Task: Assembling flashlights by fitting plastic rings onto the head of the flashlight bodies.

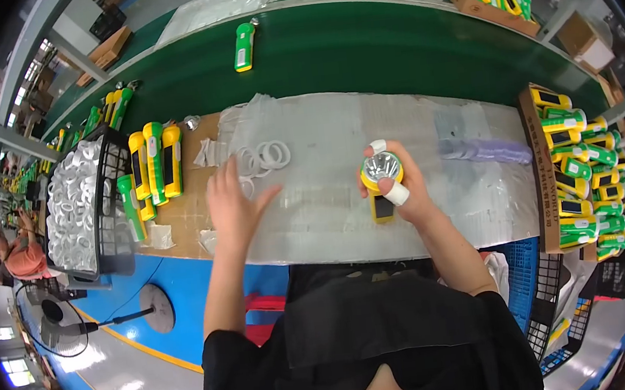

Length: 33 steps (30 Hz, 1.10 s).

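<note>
Green-and-yellow torch (383, 206) in hand, its head seemingly unfinished

Just right of the frame's middle, the torch is grasped by the right hand (412, 188), whose thumb and one finger carry white wraps. Its shiny reflector (381, 163) faces the camera; no white ring can be made out around it. Whether a clear cover lies over the reflector cannot be told. Judging by this, the body and reflector are together and the front end is the part left to do.

Left of centre, the left hand (230, 211) is released, fingers spread and seemingly holding nothing, above the table (331, 231). It is just beside a few loose white rings (286, 153); whether it touches one is unclear.

Farther out at the left, a black basket (106, 209) is full of similar pale rings (71, 213), so plenty of supply seems to remain. Several torches (156, 162) lie beside it, perhaps waiting their turn. At the right edge, a carton (545, 201) is heaped with more torches (584, 166); whether those are complete cannot be told. One torch lies apart on the dark green surface (328, 52) at upper centre.
</note>
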Each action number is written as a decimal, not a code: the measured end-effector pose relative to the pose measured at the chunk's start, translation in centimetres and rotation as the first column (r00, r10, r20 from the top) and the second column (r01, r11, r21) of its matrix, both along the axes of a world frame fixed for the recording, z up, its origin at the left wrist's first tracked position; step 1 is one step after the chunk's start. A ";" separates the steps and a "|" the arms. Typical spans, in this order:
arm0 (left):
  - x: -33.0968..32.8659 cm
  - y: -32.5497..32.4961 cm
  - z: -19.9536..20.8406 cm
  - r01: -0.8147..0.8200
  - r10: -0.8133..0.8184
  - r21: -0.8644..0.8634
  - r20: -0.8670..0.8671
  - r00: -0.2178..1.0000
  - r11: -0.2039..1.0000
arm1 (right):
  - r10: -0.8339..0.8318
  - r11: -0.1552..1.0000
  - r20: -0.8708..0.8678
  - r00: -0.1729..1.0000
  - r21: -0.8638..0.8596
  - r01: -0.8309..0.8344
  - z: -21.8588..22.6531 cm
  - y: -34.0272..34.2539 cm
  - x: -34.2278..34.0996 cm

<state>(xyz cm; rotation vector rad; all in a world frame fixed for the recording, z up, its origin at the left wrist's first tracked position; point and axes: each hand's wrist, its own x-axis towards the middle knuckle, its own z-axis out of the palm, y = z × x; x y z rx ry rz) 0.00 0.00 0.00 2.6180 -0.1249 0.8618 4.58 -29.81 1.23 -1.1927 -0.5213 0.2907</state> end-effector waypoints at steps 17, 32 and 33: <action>1.4 -11.8 7.6 0.709 -0.689 -0.252 0.176 0.703 0.659 | -0.134 0.988 0.234 0.963 -0.050 0.149 -0.7 -0.1 -1.3; 2.0 -14.5 8.3 0.731 -0.751 -0.239 0.011 0.661 0.640 | 0.147 0.814 0.796 0.588 -0.434 0.385 7.0 -8.3 0.4; 2.0 -14.9 8.3 0.735 -0.755 -0.243 0.016 0.656 0.633 | 0.148 0.809 0.795 0.589 -0.440 0.390 8.2 -8.4 0.2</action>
